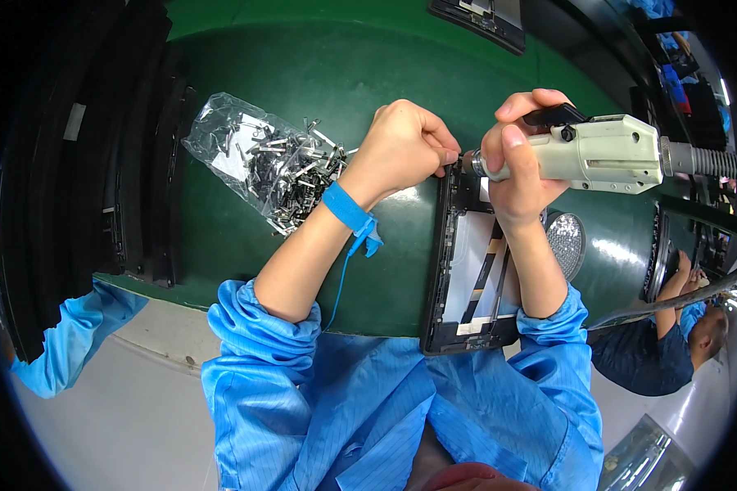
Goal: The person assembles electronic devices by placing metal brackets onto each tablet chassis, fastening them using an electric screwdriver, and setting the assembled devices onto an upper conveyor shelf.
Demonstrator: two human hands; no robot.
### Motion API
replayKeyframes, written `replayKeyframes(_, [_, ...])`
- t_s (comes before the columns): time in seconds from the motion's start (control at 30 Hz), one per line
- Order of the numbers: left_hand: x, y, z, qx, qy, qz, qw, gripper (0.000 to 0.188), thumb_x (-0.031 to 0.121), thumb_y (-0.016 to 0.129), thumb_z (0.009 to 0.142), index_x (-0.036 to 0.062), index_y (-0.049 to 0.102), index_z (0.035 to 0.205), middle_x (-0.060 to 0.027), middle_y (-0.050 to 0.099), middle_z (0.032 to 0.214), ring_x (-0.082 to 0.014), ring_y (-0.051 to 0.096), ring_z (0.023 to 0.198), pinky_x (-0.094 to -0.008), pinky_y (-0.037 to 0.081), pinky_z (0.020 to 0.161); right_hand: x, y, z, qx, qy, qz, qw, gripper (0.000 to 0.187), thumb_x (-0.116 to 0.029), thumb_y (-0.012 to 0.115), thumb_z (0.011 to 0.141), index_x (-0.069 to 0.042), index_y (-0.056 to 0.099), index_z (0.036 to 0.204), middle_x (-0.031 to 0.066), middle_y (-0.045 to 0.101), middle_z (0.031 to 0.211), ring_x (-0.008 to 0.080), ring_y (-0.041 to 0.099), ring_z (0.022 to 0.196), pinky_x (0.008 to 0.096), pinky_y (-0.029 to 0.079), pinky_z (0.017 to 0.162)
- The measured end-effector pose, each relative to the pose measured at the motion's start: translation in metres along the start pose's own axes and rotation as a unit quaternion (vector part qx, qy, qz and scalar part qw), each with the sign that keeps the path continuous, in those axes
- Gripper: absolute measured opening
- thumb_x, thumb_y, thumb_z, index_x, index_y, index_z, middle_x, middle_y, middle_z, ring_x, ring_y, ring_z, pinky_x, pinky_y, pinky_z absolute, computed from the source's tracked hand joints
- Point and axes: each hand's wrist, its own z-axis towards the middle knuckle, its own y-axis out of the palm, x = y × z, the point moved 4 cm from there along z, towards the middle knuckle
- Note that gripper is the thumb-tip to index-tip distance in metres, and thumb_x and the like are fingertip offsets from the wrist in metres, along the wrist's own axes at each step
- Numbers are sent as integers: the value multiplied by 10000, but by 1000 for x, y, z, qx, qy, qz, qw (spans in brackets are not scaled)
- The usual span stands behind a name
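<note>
My right hand is wrapped round a cream electric screwdriver, which lies almost level with its tip pointing left. That tip meets the far left corner of an opened flat device with a black frame and pale inner panels, resting at the table's near edge. Thumb and forefinger of my left hand are pinched together at the same corner, beside the screwdriver tip. What they hold, if anything, is hidden. A blue strap with a thin cord circles my left wrist.
Small metal parts spill from a clear plastic bag on the green table. Dark panels stand stacked at left. A round dish sits right of the device. Another device lies far off. A person works at right.
</note>
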Motion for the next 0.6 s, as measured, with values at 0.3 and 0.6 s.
replayKeyframes(0.3, [0,0,0,9,6,1,1000,82,-76,608,698,-64,676,743,-123,656,661,-138,622,561,-261,517,533,-2,4,1,-7,28,-7,1000,392,59,538,785,34,407,1153,161,561,913,76,479,542,192,407,468])
replayKeyframes(0.6, [0,-1,0,23,14,6,1000,70,-63,637,687,-46,686,734,-124,662,642,-143,636,553,-265,524,529,3,8,1,-26,17,-1,1000,387,87,537,776,40,419,1141,114,551,856,77,498,656,195,428,544])
